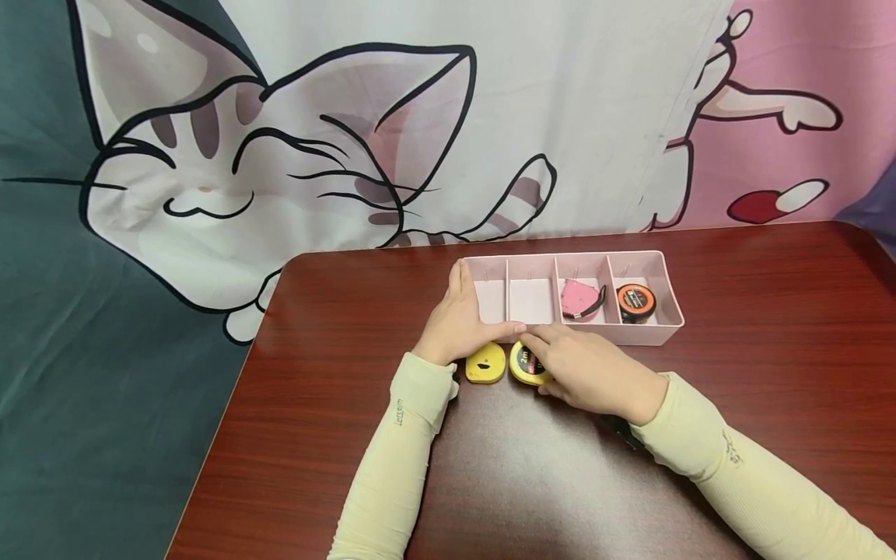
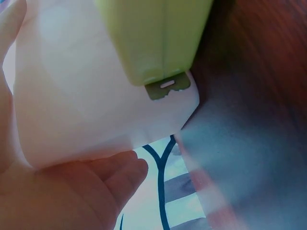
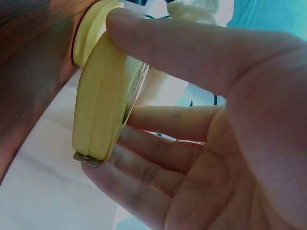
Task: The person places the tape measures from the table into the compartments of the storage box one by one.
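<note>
Tape measure (image 3: 93, 105), yellow, pinched between right thumb (image 3: 168, 45) and fingers (image 3: 177, 120); left fingers (image 1: 458, 281) apparently straight against box (image 1: 640, 335).

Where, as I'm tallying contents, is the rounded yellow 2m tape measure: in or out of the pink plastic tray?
Out: the right hand holds the tape measure outside the tray's front wall.

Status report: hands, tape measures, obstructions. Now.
Left hand gripping pink tray at left end. Right hand holding yellow 2m tape measure, outside tray. Second yellow tape measure close alongside; no obstruction visible.
</note>
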Demonstrator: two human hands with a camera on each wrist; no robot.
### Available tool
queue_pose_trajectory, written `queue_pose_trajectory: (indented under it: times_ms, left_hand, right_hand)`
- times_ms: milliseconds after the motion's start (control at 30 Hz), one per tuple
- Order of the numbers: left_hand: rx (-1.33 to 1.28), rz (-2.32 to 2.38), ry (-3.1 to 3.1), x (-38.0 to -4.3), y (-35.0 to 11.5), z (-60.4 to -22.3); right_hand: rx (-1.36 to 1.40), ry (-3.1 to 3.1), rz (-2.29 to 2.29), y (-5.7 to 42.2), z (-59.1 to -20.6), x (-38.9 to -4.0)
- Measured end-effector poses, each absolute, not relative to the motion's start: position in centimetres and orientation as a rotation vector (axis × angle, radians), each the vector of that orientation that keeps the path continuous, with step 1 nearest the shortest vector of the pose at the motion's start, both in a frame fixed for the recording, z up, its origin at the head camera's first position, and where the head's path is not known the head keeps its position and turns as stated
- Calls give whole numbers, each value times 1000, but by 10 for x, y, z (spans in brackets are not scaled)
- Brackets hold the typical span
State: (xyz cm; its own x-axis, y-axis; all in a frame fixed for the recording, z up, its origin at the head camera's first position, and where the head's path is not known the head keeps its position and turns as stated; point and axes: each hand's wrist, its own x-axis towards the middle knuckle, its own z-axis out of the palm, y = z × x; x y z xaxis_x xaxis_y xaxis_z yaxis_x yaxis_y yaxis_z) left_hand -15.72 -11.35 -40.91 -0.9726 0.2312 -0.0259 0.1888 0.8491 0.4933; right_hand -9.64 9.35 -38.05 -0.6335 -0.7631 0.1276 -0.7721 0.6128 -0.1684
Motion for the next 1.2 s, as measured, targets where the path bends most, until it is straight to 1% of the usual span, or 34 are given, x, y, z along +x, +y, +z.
queue_pose_trajectory:
  times_ms: [1200]
  left_hand:
    - [357,746,2958,-158,-114,-410]
  right_hand:
    - [1349,-2754,370,94,-369,-92]
